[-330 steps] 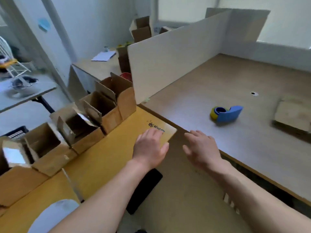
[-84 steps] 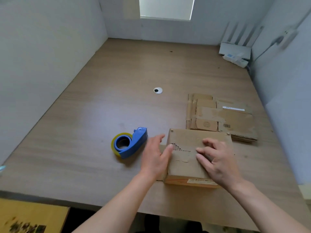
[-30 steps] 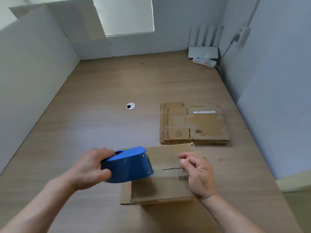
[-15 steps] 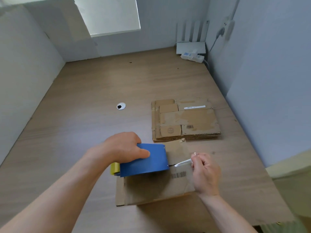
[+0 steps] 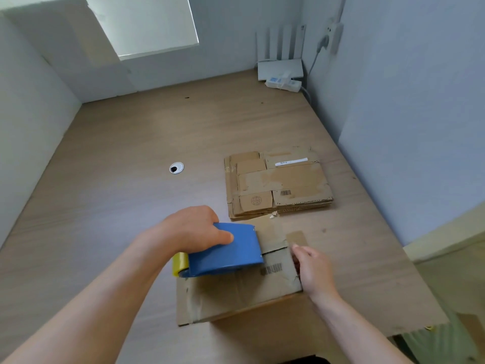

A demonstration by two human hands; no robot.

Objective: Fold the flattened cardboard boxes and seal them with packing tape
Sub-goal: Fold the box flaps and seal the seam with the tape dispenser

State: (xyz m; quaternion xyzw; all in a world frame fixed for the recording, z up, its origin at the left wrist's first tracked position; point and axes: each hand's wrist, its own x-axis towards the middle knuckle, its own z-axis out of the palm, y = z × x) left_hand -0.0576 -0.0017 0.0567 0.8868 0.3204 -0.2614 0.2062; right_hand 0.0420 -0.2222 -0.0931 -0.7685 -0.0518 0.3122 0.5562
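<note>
desk (image 5: 118, 195) | cable grommet (image 5: 176, 168) | far corner: power strip (image 5: 284, 84), possibly router (image 5: 280, 68)

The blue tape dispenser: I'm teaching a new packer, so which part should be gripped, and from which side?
Grip the tape dispenser over the curved blue back of its body, coming from above and the left, as the left hand does. That probably keeps the cutter end toward the seam of the box and the yellow roll free at the rear. The right hand rests at the box's right end.

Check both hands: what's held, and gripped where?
Left hand grips the blue tape dispenser over its top. Right hand presses on the right edge of the folded box; whether it pinches tape cannot be told.
</note>
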